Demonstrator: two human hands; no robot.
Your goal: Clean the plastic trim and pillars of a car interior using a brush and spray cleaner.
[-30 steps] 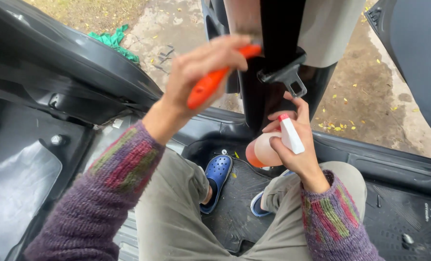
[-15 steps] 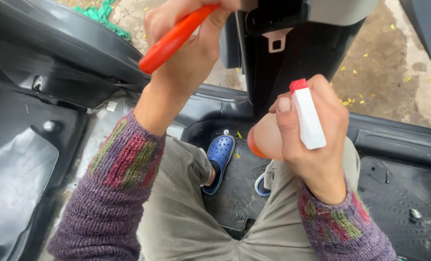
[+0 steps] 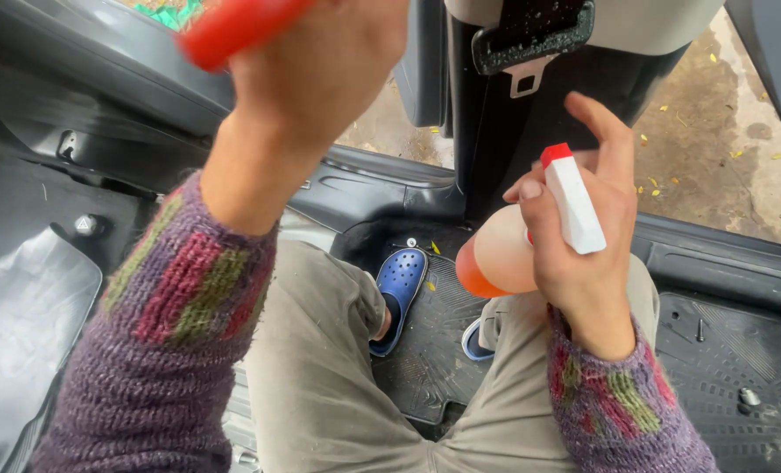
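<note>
My left hand [image 3: 316, 66] is raised near the top of the view, closed around a red-orange handled tool [image 3: 233, 28] whose end runs out of frame; what kind of tool it is I cannot tell. My right hand [image 3: 583, 236] grips a spray bottle [image 3: 495, 258] with an orange liquid inside and a white trigger head with a red tip [image 3: 572, 197]. The bottle is tilted, nozzle up, and my index finger sticks out above it. Both arms wear purple knitted sleeves with coloured stripes.
I sit in a car's open doorway, legs in khaki trousers, blue clogs [image 3: 401, 278] on a black rubber floor mat [image 3: 430, 350]. A black seat-belt buckle [image 3: 530, 39] hangs on the pillar ahead. Bare ground [image 3: 714, 131] lies outside; the grey floor [image 3: 22, 298] is at left.
Both hands have come up and closer to the camera. The red-orange tool has risen to the top edge, and the spray bottle has lifted and tilted toward the belt buckle.
</note>
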